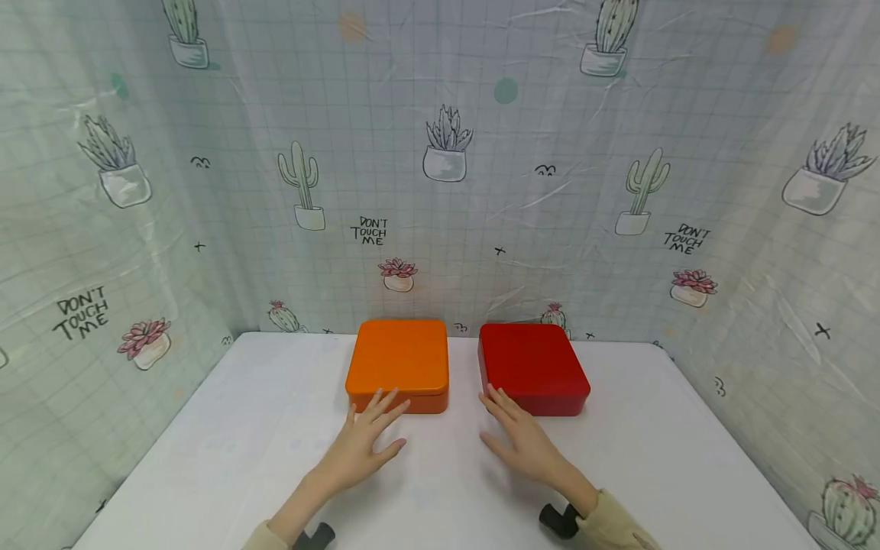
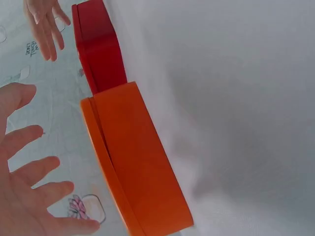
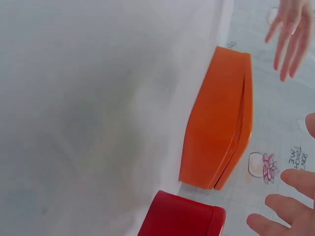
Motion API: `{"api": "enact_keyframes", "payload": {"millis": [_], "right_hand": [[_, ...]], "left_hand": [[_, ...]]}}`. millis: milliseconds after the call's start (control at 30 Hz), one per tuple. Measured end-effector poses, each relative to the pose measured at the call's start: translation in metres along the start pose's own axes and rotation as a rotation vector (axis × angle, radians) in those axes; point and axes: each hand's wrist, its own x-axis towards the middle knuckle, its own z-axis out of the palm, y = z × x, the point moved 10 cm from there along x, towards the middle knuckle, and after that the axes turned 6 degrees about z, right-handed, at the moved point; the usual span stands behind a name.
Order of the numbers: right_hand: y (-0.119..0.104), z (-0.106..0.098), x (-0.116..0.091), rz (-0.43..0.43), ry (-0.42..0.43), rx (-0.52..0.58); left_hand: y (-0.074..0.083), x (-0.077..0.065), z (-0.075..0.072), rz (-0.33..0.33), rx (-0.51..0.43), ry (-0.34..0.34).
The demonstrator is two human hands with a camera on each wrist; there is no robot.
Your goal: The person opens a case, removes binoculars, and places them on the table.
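Observation:
An orange lidded box (image 1: 399, 355) sits toward the back of the white table, left of centre. To its right stands a red lidded box (image 1: 532, 359), apart from it. My left hand (image 1: 360, 447) hovers with spread fingers just in front of the orange box, its fingertips overlapping that box's front edge in the head view. In front of the red box's near left corner is my right hand (image 1: 522, 447), fingers extended and holding nothing. Both wrist views show the orange box (image 2: 142, 162) with its lid seam, and the red box (image 3: 179, 216). What the boxes contain is hidden.
A white table (image 1: 440, 489) carries both boxes. A curtain (image 1: 440, 198) printed with cacti hangs behind the table and along both sides. Dark wrist-worn devices show at the left wrist (image 1: 314, 536) and the right wrist (image 1: 560, 519).

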Motion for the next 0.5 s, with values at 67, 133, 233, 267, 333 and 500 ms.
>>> {"api": "enact_keyframes", "payload": {"millis": [67,133,233,267,333,500], "right_hand": [[0.002,0.001,0.002,0.034,-0.019,0.08],[0.004,0.002,0.005,0.065,-0.033,0.152],[0.005,0.001,0.008,0.092,-0.038,0.26],[0.005,0.001,0.01,0.097,-0.038,0.281],[0.006,0.001,0.013,0.107,-0.037,0.323],[0.008,-0.002,0.022,0.134,-0.025,0.372]], "left_hand": [[-0.003,0.001,-0.004,-0.017,-0.04,0.02],[-0.005,0.002,-0.008,-0.023,-0.076,0.042],[-0.007,0.003,-0.014,-0.029,-0.139,0.076],[-0.008,0.004,-0.016,-0.028,-0.156,0.091],[-0.01,0.006,-0.022,-0.025,-0.19,0.129],[-0.017,0.012,-0.036,0.004,-0.217,0.24]]}}
